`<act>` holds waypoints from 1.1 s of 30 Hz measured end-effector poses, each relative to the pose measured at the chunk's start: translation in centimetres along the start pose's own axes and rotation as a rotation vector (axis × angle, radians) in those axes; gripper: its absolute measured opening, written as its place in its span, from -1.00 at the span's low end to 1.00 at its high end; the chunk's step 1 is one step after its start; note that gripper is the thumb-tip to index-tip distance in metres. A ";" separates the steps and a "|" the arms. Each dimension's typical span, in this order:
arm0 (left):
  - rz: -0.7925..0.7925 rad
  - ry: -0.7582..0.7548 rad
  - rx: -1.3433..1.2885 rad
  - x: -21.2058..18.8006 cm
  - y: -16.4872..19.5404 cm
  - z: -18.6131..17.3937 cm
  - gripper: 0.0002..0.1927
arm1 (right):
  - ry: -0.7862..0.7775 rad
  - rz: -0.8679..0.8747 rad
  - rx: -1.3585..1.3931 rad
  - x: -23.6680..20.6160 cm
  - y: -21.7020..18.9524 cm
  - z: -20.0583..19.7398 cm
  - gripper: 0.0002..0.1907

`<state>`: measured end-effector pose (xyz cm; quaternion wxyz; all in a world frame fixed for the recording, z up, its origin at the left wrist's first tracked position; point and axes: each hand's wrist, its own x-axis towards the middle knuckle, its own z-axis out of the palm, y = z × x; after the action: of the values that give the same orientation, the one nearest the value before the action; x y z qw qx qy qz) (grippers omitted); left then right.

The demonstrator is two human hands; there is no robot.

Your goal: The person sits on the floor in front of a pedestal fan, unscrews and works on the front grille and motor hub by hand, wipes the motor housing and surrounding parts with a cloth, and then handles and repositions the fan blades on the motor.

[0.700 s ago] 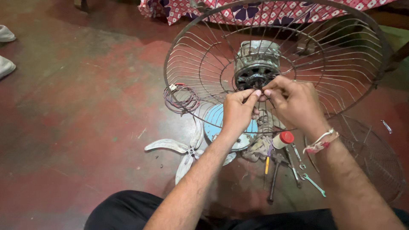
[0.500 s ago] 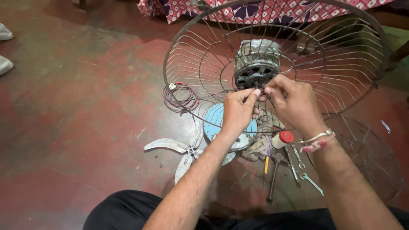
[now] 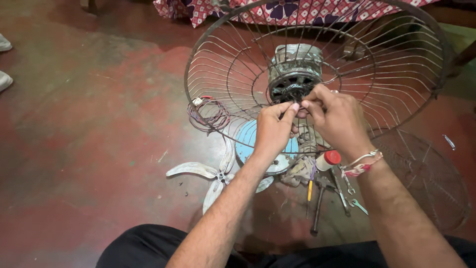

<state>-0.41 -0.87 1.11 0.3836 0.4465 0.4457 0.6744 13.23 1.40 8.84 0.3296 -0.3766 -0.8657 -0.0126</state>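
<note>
A round wire fan guard point(image 3: 198, 59) stands upright on the red floor, with a grey, dusty motor point(image 3: 294, 69) at its centre. My left hand point(image 3: 271, 130) and my right hand point(image 3: 337, 116) meet just below the motor's dark front. Their thumbs and forefingers pinch together on a small part there. My fingers hide that part, so I cannot tell what it is. A thread bracelet circles my right wrist.
On the floor lie a pale fan blade set point(image 3: 198, 171), a round blue cover point(image 3: 248, 144), a coil of wire point(image 3: 208, 114), a red-capped bottle point(image 3: 328, 160), pliers point(image 3: 317, 203), a wrench point(image 3: 358, 204) and a second guard point(image 3: 426, 178). A flowered cloth point(image 3: 297, 10) hangs behind.
Both hands stay pinched at the same spot in front of the motor; only the fingertips shift slightly.
</note>
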 end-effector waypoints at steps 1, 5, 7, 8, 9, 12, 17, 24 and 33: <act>-0.006 0.013 0.028 0.0 0.2 0.0 -0.75 | -0.027 0.032 0.028 0.1 0.3 -0.1 -0.89; 0.089 0.136 0.196 -0.5 0.8 -0.5 -0.72 | -0.039 0.141 0.020 0.0 0.5 0.4 -0.87; 0.158 0.186 0.255 -0.5 1.0 -0.5 -0.71 | -0.020 0.189 0.032 -0.3 0.5 0.6 -0.87; 0.167 0.194 0.265 -0.6 1.1 -0.6 -0.71 | -0.028 0.213 0.083 -0.5 0.5 0.8 -0.87; 0.177 0.203 0.276 -0.6 1.3 -0.6 -0.71 | -0.035 0.237 0.136 -0.6 0.5 1.0 -0.88; 0.116 0.204 0.322 -0.7 1.8 -0.6 -0.72 | -0.003 0.255 0.076 -0.9 0.7 1.3 -0.88; 0.291 0.301 0.466 -1.4 2.9 -1.3 -0.76 | 0.205 0.113 0.258 -1.6 0.6 2.0 -0.84; 0.628 0.359 0.725 -1.0 3.2 -2.7 -0.26 | 0.313 0.022 0.194 -1.8 0.1 2.6 -0.80; 0.516 0.233 0.791 -0.8 0.7 -2.6 0.00 | 0.319 -0.138 0.065 -1.8 0.2 2.2 -0.81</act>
<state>-2.66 -2.47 1.08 -0.0479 0.5755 0.5826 0.5719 13.03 1.00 6.08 0.4730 -0.2987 -0.8262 -0.0669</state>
